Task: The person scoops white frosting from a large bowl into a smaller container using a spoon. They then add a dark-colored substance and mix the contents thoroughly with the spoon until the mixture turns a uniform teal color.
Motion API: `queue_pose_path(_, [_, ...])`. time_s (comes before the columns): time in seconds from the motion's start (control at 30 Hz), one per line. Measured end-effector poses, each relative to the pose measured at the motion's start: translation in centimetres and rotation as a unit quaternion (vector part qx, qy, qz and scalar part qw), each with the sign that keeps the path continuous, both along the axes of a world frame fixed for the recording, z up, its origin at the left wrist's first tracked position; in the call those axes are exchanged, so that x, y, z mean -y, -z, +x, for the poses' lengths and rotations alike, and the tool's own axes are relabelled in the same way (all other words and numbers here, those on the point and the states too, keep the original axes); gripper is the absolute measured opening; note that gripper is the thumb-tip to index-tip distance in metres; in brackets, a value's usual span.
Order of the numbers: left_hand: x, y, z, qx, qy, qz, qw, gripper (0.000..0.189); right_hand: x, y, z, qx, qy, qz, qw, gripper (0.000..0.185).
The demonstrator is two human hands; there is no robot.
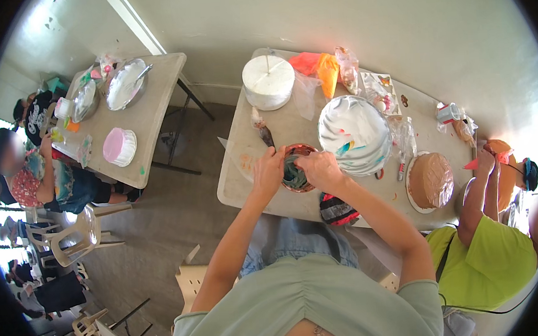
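Note:
A small reddish-brown bowl (309,148) stands near the front edge of the table, with dark grey-green contents (292,169), perhaps icing. My left hand (269,168) grips the bowl's left rim. Over its right side, my right hand (320,168) has its fingers down in the bowl; what they hold is hidden. Just beyond my left hand lies a piping bag with dark filling (263,130). A large metal bowl (385,149) with white icing and coloured smears stands beyond my right hand. At the far left of the table is a round white cake (268,82).
Orange (328,74) and coral (304,63) piping bags lie by the wall. A brown-iced cake (430,181) stands right, near a person in a lime shirt (492,260). A striped cloth (338,208) hangs at the table edge. Another table (153,92) holds a pink-topped cake (120,146).

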State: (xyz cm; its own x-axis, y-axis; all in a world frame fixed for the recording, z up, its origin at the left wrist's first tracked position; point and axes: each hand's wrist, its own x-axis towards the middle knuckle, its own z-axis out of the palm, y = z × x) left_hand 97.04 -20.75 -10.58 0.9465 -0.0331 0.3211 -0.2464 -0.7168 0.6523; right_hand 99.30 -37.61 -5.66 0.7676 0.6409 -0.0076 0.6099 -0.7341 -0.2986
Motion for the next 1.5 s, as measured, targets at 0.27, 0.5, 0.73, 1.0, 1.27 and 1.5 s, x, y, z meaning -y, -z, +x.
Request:
queue_pose_path(0.27, [0.0, 0.3, -0.1, -0.008, -0.003, 0.011, 1.0, 0.024, 0.9, -1.3, 0.4, -0.044, 0.028, -0.048, 0.997, 0.014])
queue_pose_path(0.5, [-0.1, 0.0, -0.3, -0.002, -0.011, 0.033, 0.999, 0.024, 0.8, -1.3, -0.7, -0.051, -0.022, -0.065, 0.996, 0.011])
queue_pose_path(0.73, [-0.1, 0.3, 0.0, 0.02, -0.013, 0.046, 0.999, 0.025, 0.7, -0.8, -0.7, -0.029, -0.042, -0.053, 0.997, 0.011])
queue_pose_path(1.0, [-0.2, -0.5, 0.2, 0.028, 0.008, 0.08, 0.996, 0.025, 0.6, -0.8, -0.4, 0.029, -0.076, -0.039, 0.996, 0.013])
queue_pose_path(1.27, [-0.7, -0.3, 0.6, 0.017, 0.054, 0.078, 0.995, 0.026, 0.1, -2.3, 0.7, 0.069, -0.231, -0.143, 0.96, 0.012])
queue_pose_path(1.5, [-0.1, 0.5, 0.9, -0.024, 0.068, 0.065, 0.995, 0.025, -0.5, -4.1, 1.0, 0.023, -0.196, -0.235, 0.952, 0.007])
